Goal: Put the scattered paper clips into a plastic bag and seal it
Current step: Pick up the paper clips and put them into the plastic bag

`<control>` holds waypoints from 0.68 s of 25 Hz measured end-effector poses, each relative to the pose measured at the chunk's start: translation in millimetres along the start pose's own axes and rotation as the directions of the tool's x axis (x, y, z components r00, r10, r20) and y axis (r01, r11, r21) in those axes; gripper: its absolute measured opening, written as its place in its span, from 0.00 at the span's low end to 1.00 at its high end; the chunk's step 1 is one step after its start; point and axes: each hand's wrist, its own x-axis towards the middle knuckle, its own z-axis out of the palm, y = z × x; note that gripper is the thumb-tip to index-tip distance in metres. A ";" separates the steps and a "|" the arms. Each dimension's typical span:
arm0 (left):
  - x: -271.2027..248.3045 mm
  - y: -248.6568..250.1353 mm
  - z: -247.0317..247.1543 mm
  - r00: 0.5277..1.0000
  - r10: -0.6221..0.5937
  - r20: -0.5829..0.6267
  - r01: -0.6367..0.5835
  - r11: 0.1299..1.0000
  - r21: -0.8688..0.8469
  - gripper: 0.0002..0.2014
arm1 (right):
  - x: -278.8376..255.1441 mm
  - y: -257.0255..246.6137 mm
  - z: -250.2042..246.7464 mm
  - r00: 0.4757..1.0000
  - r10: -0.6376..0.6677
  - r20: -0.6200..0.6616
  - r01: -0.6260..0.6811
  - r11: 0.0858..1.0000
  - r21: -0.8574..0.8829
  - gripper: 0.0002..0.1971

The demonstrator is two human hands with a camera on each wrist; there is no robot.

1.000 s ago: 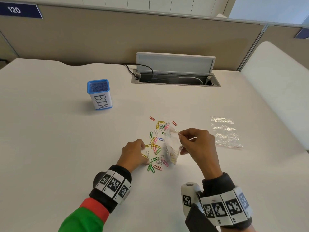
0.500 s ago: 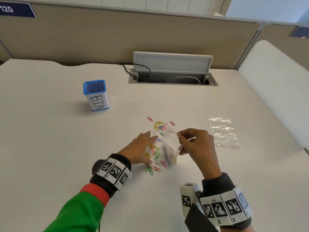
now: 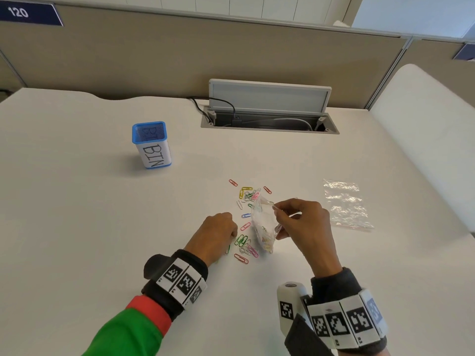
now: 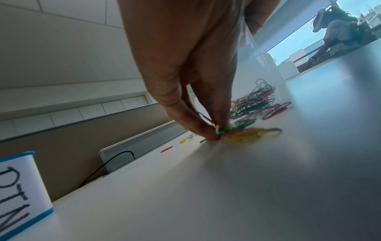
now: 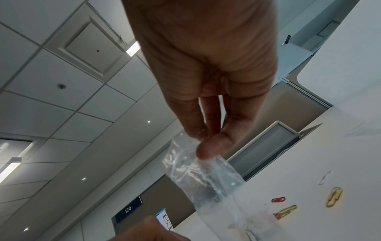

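Observation:
Coloured paper clips (image 3: 244,219) lie scattered on the white table (image 3: 102,227). My right hand (image 3: 300,222) pinches the rim of a small clear plastic bag (image 3: 263,227) and holds it upright, mouth open, its bottom on the table; some clips sit inside. In the right wrist view thumb and fingers (image 5: 203,147) pinch the bag (image 5: 208,179). My left hand (image 3: 218,235) is down on the table left of the bag. In the left wrist view its fingertips (image 4: 212,133) pinch a bunch of clips (image 4: 243,132) at the surface.
A blue pen holder labelled BIN (image 3: 151,145) stands at the back left. A second clear bag (image 3: 344,201) lies flat to the right. An open cable hatch (image 3: 270,116) with cords sits at the table's far edge. A partition wall rises behind.
My left hand reached out over the clips with straight fingers, then drew back and curled, pinching clips at the table. My right hand and the bag stayed nearly still.

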 end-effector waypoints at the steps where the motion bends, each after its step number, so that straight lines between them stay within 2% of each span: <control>1: 0.0 0.1 -0.2 1.000 0.004 -0.004 -0.004 1.000 0.010 0.11 | -0.2 0.3 0.3 1.000 0.001 0.000 -0.001 1.000 -0.001 0.05; 4: -1.4 3.5 -1.7 0.999 -0.031 -0.033 0.029 0.997 -0.069 0.10 | -1.6 0.9 1.1 1.000 0.004 -0.004 -0.004 1.000 -0.009 0.05; 6: -5.4 3.9 -6.9 0.989 -0.108 -0.103 0.077 0.960 -0.269 0.08 | -2.6 0.6 1.4 1.000 0.007 0.000 -0.007 1.000 -0.012 0.05; 7: -7.8 3.0 -11.2 0.977 -0.152 -0.151 0.080 0.913 -0.400 0.07 | -2.6 0.6 1.8 1.000 0.010 0.002 -0.010 1.000 -0.012 0.05; 9: -14.1 4.8 -24.1 0.938 -0.227 -0.261 -0.006 0.743 -0.669 0.06 | -3.3 0.3 1.6 1.000 0.011 0.004 -0.011 1.000 -0.011 0.04; 11: -20.8 12.2 -40.4 0.904 -0.248 -0.348 -0.154 0.569 -0.807 0.07 | -4.1 -0.9 2.4 1.000 0.004 0.005 -0.004 1.000 -0.008 0.03; 12: -23.1 17.9 -47.0 0.895 -0.233 -0.380 -0.216 0.519 -0.827 0.07 | -5.1 -2.0 3.1 1.000 -0.003 0.012 0.003 1.000 -0.012 0.03; 14: -26.4 31.3 -55.5 0.891 -0.167 -0.423 -0.295 0.497 -0.816 0.07 | -6.7 -4.3 4.3 0.999 -0.019 0.036 0.020 0.999 -0.031 0.03; 17: -24.9 42.1 -52.1 0.896 -0.026 -0.444 -0.336 0.615 -0.713 0.07 | -5.6 -5.1 3.9 0.998 -0.034 0.045 0.036 0.998 -0.054 0.03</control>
